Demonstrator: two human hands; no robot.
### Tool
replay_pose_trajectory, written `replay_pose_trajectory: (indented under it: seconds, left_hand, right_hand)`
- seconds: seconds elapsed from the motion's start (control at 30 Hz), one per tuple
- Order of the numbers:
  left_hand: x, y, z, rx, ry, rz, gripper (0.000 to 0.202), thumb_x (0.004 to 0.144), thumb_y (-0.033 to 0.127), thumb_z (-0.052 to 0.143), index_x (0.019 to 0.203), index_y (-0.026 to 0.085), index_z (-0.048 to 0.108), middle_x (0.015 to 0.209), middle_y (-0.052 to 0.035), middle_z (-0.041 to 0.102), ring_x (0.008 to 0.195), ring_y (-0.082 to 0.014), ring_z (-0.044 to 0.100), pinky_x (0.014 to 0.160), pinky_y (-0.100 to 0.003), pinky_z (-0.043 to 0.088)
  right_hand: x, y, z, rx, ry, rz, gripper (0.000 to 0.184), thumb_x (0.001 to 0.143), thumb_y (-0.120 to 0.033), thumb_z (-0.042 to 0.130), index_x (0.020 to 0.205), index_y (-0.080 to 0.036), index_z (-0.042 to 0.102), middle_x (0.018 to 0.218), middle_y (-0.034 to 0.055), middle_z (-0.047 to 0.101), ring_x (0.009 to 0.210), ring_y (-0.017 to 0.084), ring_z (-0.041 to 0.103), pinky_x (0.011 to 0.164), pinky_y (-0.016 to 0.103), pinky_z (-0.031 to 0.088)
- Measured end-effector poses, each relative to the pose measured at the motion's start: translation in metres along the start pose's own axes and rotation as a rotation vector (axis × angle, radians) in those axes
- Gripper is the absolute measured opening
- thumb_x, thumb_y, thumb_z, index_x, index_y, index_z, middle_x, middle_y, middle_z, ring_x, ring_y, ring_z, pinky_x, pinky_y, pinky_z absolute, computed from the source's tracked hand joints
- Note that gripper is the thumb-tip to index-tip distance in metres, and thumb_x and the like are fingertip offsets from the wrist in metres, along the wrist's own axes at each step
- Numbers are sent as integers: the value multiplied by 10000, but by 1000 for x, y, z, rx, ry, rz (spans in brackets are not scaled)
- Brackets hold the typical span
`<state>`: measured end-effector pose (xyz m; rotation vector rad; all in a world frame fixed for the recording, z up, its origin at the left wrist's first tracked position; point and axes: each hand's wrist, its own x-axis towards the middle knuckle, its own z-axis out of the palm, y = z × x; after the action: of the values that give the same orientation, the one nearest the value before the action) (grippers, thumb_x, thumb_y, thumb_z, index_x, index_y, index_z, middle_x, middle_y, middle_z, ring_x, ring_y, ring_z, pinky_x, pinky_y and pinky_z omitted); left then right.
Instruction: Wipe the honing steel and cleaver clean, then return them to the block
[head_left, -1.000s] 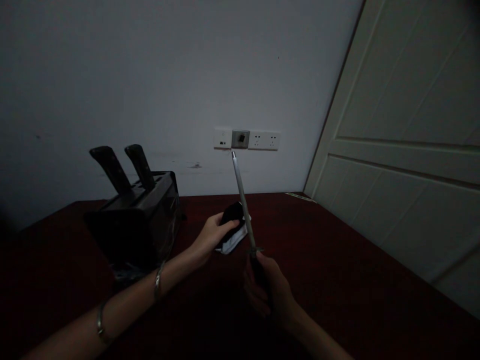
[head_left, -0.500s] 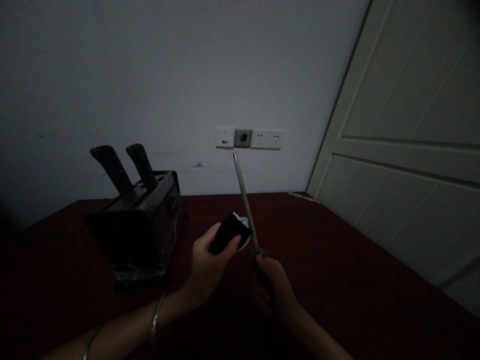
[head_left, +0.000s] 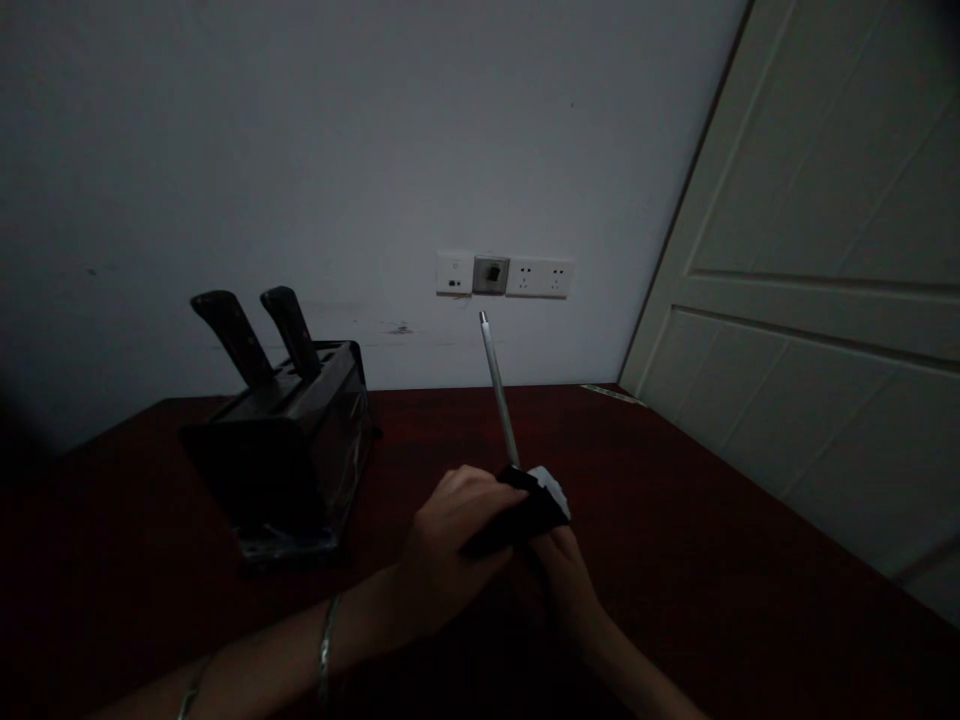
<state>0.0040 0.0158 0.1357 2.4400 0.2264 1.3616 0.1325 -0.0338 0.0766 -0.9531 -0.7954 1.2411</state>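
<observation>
My left hand [head_left: 442,540] is closed on a folded black cloth [head_left: 519,522] with a white underside showing at its right edge. The cloth lies over the lower end of a honing steel [head_left: 499,392], where it covers the guard and handle. Below the cloth, my right hand [head_left: 568,580] is partly hidden; it grips the steel's handle. The grey metal rod points up and slightly left, away from me, its tip bare.
A dark knife block [head_left: 337,415] with two black-handled knives [head_left: 236,335] stands at the left on the dark red table [head_left: 660,540]. Behind are a wall with sockets [head_left: 536,277] and, to the right, a pale panelled door [head_left: 817,230].
My left hand has moved right and turned over, carrying the cloth from beside the rod onto its guard. My right hand keeps its hold; the rod's tip has shifted slightly right.
</observation>
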Motion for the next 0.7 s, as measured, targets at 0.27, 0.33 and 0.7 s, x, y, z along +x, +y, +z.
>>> replay_pose_trajectory:
  seconds: [0.27, 0.33, 0.7]
  left_hand:
    - [2, -6, -4, -49, -46, 47, 217, 834, 147, 489, 1038, 164, 562, 868, -81, 622, 820, -177, 546, 712, -329, 470]
    - [3, -7, -5, -82, -30, 86, 214, 837, 132, 463, 1024, 156, 562, 853, -87, 621, 808, -175, 548, 700, -323, 474]
    - [5, -5, -6, -15, 59, -26, 108, 825, 136, 497, 902, 141, 572, 751, -58, 597, 689, -140, 548, 602, -255, 459]
  right_hand:
    - [-5, 2, 0, 2, 28, -22, 442, 593, -562, 683, 644, -176, 474, 331, -97, 372, 249, 43, 299, 252, 163, 192]
    - [-6, 2, 0, 0, -4, -36, 422, 600, -544, 686, 648, -177, 483, 328, -92, 382, 247, 49, 309, 253, 167, 187]
    - [-5, -3, 2, 9, -105, -6, 370, 691, -489, 634, 594, -178, 459, 342, -98, 342, 246, 33, 258, 250, 160, 179]
